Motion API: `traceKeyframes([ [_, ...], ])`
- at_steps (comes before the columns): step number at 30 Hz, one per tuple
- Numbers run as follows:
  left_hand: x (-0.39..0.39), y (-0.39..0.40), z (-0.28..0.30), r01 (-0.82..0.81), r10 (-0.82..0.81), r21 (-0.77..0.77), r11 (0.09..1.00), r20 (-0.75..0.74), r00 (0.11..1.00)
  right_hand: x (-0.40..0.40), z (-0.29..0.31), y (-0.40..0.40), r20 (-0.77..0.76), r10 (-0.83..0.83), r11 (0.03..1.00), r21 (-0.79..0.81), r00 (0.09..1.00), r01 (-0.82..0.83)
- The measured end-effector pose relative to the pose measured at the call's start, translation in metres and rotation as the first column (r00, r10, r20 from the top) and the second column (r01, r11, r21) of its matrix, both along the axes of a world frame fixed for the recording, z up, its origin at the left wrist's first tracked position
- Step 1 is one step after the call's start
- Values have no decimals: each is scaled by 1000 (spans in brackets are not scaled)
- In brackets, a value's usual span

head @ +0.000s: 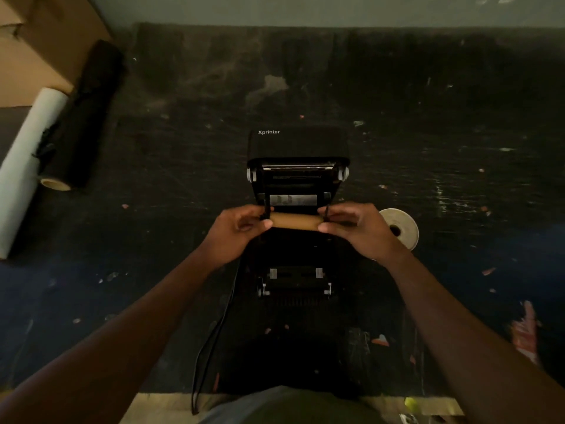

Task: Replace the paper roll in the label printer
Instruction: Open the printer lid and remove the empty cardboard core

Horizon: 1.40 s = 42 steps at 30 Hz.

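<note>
I see the label printer (298, 209) on the dark tabletop (458, 117) with its lid swung up and open. My left hand (237, 232) and right hand (356, 229) are each clamped on one end of a bare brown cardboard core (296, 221), held level over the open bay (whether it rests on the black holders there I cannot tell). I judge the spent roll is about out; the fresh paper roll (400, 228) lies just beside the printer, untouched, so loading, threading and closing remain
</note>
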<state>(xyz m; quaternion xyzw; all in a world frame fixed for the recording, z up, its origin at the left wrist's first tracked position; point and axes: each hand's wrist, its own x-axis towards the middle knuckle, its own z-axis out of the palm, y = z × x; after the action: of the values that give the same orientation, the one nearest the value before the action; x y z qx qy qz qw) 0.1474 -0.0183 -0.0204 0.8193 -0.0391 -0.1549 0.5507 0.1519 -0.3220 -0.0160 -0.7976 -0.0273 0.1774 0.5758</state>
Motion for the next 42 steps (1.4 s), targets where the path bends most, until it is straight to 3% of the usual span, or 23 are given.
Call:
traceKeyframes([
  [5,-30,-13,9,-150,134,-164,975,-104,985,-40,13,4,-155,-137,957,235,978,172],
  [12,-89,-27,-7,-274,172,-246,930,-367,914,-117,-10,-19,-315,-334,861,280,888,424],
  [14,-98,-29,-9,-316,194,-253,914,-410,891,-135,-26,-39,-271,-454,861,115,849,496],
  [15,-101,-30,-9,-326,196,-256,910,-426,883,-143,-37,-53,-187,-500,865,-59,846,498],
  [17,-106,-33,-8,-326,196,-245,913,-438,877,-158,-57,-76,-13,-520,784,-405,854,470],
  [18,-108,-37,-6,-317,191,-234,919,-439,878,-165,-65,-85,34,-524,726,-504,851,468],
  [21,-115,-49,-1,-262,142,-230,937,-434,889,-177,-85,-101,101,-483,617,-666,870,419],
  [26,-127,-75,9,-229,127,-200,953,-422,897,-177,-89,-108,71,-438,606,-713,896,352],
  [29,-132,-89,11,-205,125,-153,967,-415,901,-172,-75,-99,105,-527,660,-574,844,484],
  [31,-135,-98,14,-183,114,-137,974,-404,908,-171,-56,-87,-61,-580,798,-246,812,551],
  [33,-137,-108,15,-155,99,-121,980,-378,921,-178,-37,-75,-283,-440,862,133,852,489],
  [34,-139,-113,16,-143,91,-116,983,-366,926,-183,-32,-71,-302,-354,876,224,885,426],
  [37,-142,-128,16,-127,97,-72,989,-332,938,-199,-29,-68,-221,-315,891,266,923,367],
  [42,-133,-141,17,-92,89,-2,996,-234,968,-219,-35,-106,-364,-440,755,344,821,558],
])
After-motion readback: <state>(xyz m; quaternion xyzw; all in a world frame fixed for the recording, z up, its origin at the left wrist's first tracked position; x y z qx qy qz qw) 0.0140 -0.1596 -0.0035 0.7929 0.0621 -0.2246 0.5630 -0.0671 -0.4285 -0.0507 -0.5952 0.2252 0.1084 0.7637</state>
